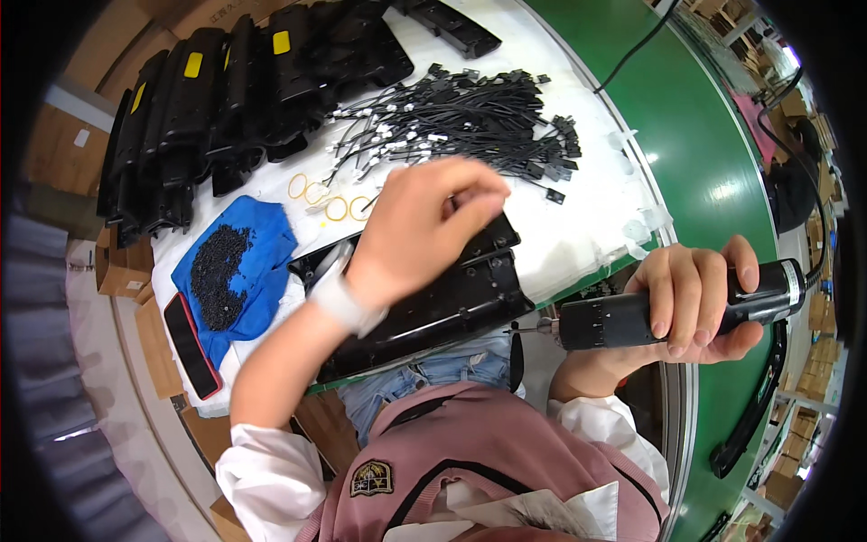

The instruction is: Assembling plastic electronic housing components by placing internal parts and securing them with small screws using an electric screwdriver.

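Note:
My right hand (700, 298) is wrapped round a black electric screwdriver (605, 321), held level at the right with its bit pointing left. The bit's tip is close to the right end of a glossy black plastic housing (433, 312), which lies at the table's near edge. Above the housing's far side is my left hand (429, 226), slightly blurred, its fingers curled in toward the thumb. Whatever they may hold is hidden by the hand. Just beyond that hand spreads a pile of short black cables (479, 117) with white connectors.
Black housings (190, 108) with yellow labels are stacked at the far left. Small black screws (217, 271) lie on a blue cloth (275, 226) beside a phone (191, 348). Yellow rings (337, 209) sit near the cables. A green conveyor (695, 172) runs along the right.

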Demonstrator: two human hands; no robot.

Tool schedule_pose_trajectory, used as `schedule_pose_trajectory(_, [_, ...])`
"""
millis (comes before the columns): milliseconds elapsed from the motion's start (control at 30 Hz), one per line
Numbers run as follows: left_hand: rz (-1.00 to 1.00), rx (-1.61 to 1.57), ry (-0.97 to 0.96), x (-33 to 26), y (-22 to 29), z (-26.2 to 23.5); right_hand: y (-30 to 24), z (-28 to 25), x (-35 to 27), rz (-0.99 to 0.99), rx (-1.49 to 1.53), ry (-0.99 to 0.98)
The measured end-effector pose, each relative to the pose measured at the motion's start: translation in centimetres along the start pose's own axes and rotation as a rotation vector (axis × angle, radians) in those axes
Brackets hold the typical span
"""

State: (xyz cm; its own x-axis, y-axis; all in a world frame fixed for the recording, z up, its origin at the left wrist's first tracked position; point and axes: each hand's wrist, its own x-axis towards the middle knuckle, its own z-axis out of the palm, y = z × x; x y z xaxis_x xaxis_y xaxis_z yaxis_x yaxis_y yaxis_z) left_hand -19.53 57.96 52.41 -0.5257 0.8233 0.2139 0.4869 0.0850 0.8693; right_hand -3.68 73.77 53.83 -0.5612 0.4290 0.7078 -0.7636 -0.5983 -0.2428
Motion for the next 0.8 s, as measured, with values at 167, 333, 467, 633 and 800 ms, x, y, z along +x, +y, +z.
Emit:
schedule_pose_trajectory(167, [0.371, 0.271, -0.174, 6.8, -3.6, 5.1, -1.9, -0.1, -1.4, -0.006, -0.1, -0.031])
schedule_pose_trajectory(333, [0.439, 0.598, -0.261, 9.1, -4.7, 8.9, -2.9, 0.0, -2.2, -0.081, -0.128, 0.057])
schedule_pose_trajectory(467, [0.396, 0.764, -0.156, 9.8, -3.1, 7.9, -3.9, -0.7, -2.5, -0.086, -0.127, 0.079])
schedule_pose_trajectory(633, [0.264, 0.168, 0.367, 12.7, -0.4, -0.7, -4.4, -1.2, -2.9, -0.107, -0.149, 0.083])
schedule_pose_trajectory(800, [0.271, -0.387, 0.814, 10.6, 1.0, -5.6, -3.5, -1.5, -2.8, -0.089, -0.126, 0.097])
